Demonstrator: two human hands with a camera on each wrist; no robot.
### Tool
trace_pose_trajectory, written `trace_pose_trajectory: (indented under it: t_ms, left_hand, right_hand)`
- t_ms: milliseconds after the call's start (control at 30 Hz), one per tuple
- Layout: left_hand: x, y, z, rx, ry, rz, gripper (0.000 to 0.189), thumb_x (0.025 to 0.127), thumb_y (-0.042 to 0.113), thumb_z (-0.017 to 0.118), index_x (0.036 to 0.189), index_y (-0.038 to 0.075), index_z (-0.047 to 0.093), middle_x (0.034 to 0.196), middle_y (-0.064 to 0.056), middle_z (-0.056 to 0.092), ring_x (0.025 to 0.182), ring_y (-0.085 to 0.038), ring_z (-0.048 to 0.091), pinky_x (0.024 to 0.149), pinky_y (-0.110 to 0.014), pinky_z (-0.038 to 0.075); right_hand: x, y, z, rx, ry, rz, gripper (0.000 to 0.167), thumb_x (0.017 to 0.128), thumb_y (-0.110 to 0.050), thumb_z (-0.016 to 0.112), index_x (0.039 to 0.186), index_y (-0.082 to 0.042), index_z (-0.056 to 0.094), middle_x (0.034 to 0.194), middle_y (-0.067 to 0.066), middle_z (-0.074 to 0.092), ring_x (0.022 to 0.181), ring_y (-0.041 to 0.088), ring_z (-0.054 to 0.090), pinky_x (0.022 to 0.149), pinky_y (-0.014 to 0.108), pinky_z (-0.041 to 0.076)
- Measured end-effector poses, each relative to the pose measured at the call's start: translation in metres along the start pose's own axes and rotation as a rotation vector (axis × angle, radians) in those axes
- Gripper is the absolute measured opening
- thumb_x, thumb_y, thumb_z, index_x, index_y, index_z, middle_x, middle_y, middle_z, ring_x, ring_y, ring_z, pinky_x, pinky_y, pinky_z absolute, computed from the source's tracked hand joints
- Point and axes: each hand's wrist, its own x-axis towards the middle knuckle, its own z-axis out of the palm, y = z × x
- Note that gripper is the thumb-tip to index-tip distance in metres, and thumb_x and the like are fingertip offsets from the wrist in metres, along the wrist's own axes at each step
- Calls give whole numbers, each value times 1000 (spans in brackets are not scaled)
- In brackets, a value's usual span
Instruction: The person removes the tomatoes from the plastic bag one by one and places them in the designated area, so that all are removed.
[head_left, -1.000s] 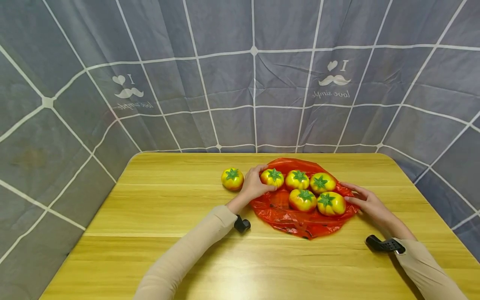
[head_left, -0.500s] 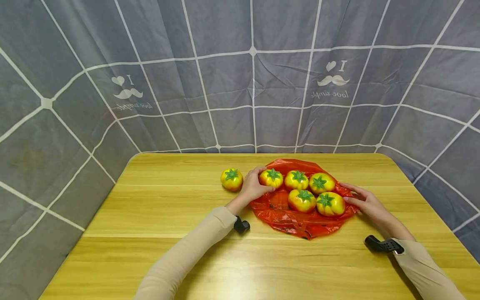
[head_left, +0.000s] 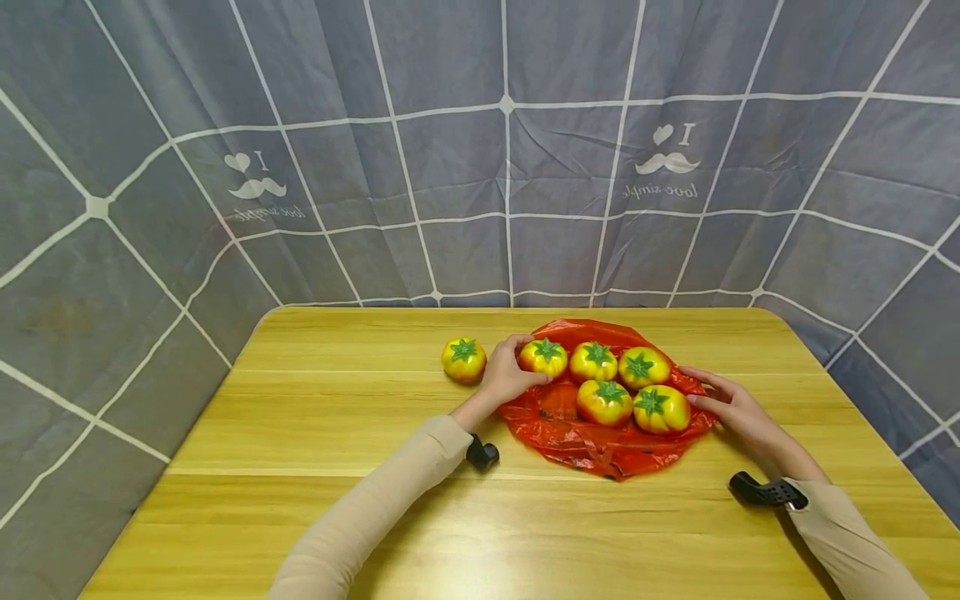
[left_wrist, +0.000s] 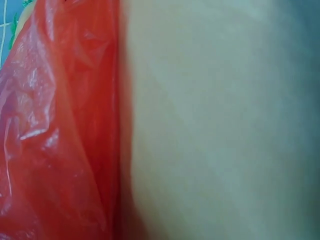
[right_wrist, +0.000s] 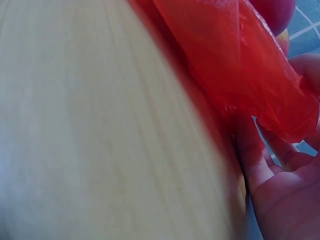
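Observation:
Several yellow-and-red tomatoes with green star-shaped tops sit close together on a crumpled red plastic bag [head_left: 551, 429]. My left hand [head_left: 506, 375] curls around the leftmost tomato [head_left: 544, 357] on the bag, thumb in front and fingers behind. At the bag's right edge, my right hand [head_left: 738, 408] has red plastic between its thumb and fingers, as the right wrist view shows. Its thumb is beside the front right tomato [head_left: 662, 409]. The left wrist view shows red plastic [left_wrist: 60, 130] and tabletop, with the left hand out of sight.
One more tomato [head_left: 463, 360] stands off the bag, just left of my left hand. The wooden table [head_left: 322, 500] ends in a back edge before a grey curtain [head_left: 450, 167] with white lines. Black straps with small devices [head_left: 768, 490] sit on both wrists.

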Motion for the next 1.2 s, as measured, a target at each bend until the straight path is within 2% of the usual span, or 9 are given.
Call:
trace_pose_trajectory:
  t_ms: [200, 400, 667, 933, 1200]
  left_hand:
    - [0, 3, -5, -9, -1, -12, 68, 73, 22, 82, 132, 5, 52, 129, -16, 56, 113, -29, 54, 98, -41, 46]
    - [-3, 9, -11, -23, -4, 5, 68, 73, 21, 82, 132, 5, 52, 131, -15, 56, 118, -29, 54, 103, -41, 44]
    - [-7, 16, -18, -35, -13, 17, 69, 73, 21, 82, 132, 5, 52, 130, -16, 56, 117, -29, 54, 102, -41, 44]
    - [-11, 26, -28, -92, 12, 35, 68, 73, 18, 82, 132, 4, 52, 127, -15, 56, 111, -28, 54, 96, -38, 47]
    - [-19, 23, -38, -110, 37, 51, 68, 73, 16, 82, 132, 3, 52, 125, -18, 55, 109, -30, 55, 96, -40, 48]
  right_hand:
    - [1, -2, 1, 13, -3, -9, 44, 95, -2, 54, 139, -11, 51, 109, -24, 63, 94, -6, 61, 78, 12, 51]
    - [1, -4, 1, 49, -16, -4, 44, 95, -3, 54, 138, -14, 52, 110, -24, 64, 95, -6, 62, 78, 12, 52]
    - [1, -4, 1, -7, -7, -19, 45, 95, -3, 53, 140, -9, 49, 114, -28, 60, 98, -10, 59, 80, 9, 49]
    - [1, -6, 1, -39, -3, 0, 44, 96, -4, 53, 139, -15, 52, 105, -24, 63, 90, -5, 61, 74, 13, 51]
    - [2, -6, 0, 16, -21, 14, 43, 96, -5, 53, 138, -16, 52, 104, -21, 66, 90, -3, 63, 73, 14, 53]
